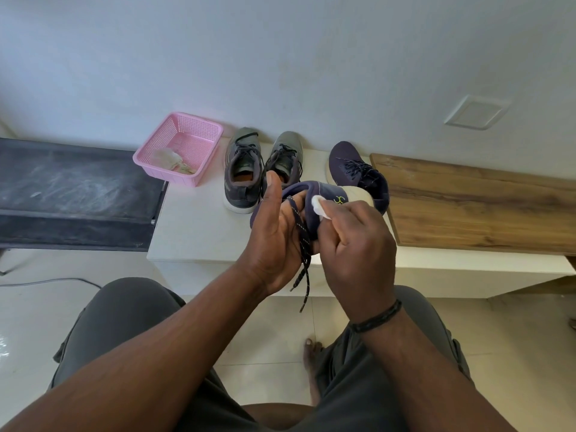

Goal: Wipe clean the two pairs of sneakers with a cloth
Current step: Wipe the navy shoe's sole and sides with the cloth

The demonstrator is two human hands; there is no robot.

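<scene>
A navy sneaker is held up at the centre of the frame, just above the near edge of a white ledge. The left hand wraps the shoe's upper from the left side, thumb raised, with the loose lace trailing down across the palm. The right hand is curled round a small white cloth and presses it against the shoe's side near the heel, beside a pale sole and a small green mark.

By the look of it, wiping of this shoe is under way, on the first or second of the navy pair. The next move likely calls for turning the shoe in the left hand so the cloth can reach the sole edge and the far side, keeping the lace out of the way.

Its partner, the other navy sneaker, sits on the ledge just behind, right of centre. The grey pair stands side by side to its left, toes to the wall. Further left, a pink basket holds a crumpled pale rag.

A wooden board covers the ledge at right; a dark slab adjoins it at left. A white wall fills the upper frame, pale floor tiles the lower, where the seated person's knees and a bare foot show.
</scene>
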